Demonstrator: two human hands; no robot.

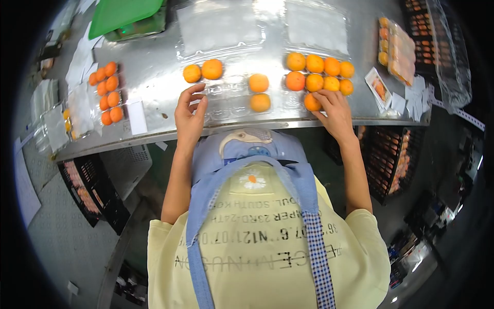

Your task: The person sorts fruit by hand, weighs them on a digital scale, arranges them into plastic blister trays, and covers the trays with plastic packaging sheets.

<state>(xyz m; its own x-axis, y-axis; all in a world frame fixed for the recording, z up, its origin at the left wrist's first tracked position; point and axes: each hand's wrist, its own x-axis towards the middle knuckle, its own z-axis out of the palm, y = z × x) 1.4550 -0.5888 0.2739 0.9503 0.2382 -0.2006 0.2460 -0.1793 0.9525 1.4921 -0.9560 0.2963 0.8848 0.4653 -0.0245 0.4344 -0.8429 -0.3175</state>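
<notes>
My right hand has its thumb and fingers around an orange at the front of the right clear plastic tray. Behind that fruit, two rows of oranges fill the tray's back part. My left hand is empty, fingers curved and apart, just in front of an orange in the left clear tray. Another orange sits beside that one, and two more oranges stand at this tray's right end. Both trays' clear lids lie folded open toward the back.
A green-topped scale stands at the back left. Several small oranges sit in a pack on the left. Filled packs, labels and a black crate are on the right. More crates stand below the metal table edge.
</notes>
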